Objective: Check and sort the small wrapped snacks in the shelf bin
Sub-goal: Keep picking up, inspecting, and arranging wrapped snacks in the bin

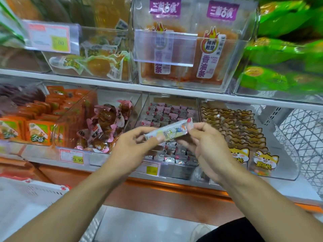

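Holding one wrapped snack bar [169, 131] above the middle shelf bin [180, 169], the person pinches its ends: left hand [135, 145] at the lower end, right hand [208, 142] at the upper. Judged, this grip turns the printed face up for checking. Motion blur makes the wrapper text unreadable; both hands hide the bin's front rows.
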### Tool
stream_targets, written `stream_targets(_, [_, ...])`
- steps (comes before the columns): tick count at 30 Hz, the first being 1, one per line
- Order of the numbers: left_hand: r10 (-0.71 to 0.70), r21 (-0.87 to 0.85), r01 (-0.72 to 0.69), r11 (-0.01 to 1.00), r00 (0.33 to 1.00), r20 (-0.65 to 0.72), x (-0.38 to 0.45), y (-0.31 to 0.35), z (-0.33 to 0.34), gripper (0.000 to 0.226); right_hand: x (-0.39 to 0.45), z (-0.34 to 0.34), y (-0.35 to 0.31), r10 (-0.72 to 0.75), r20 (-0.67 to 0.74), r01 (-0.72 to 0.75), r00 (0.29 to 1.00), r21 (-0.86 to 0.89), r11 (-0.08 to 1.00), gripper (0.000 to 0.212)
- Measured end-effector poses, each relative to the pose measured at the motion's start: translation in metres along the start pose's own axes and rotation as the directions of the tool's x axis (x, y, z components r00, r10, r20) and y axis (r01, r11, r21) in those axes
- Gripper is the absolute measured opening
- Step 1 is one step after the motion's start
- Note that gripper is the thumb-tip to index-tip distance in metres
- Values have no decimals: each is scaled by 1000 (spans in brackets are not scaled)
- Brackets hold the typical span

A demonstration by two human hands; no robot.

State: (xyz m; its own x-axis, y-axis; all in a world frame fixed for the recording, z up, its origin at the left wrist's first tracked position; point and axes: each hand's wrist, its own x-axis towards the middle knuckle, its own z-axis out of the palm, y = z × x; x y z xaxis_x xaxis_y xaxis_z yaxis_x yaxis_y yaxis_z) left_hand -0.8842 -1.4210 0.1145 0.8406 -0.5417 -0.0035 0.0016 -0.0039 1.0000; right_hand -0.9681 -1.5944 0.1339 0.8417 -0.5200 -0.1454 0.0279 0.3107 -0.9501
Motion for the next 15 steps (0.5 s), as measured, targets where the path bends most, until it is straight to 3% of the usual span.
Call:
stream_targets(4, [-66,-178,53,983,996,-66,-11,1,-14,55,-5,3,-2,218,125,-243,968,241,940,19])
stream_targets(9, [-44,-210,25,977,995,-88,-19,-5,-28,51,-5,8,-1,321,301,-389,898,200,900,41])
stream_targets(12, [-20,-164,10,986,998,-60,-21,-9,-33,55,-4,7,2,312,373,-352,874,42,935,43])
stream_targets(15, [-61,-228,58,972,998,-10,-21,-11,-35,64,-1,6,8,209,364,-219,908,-15,976,35])
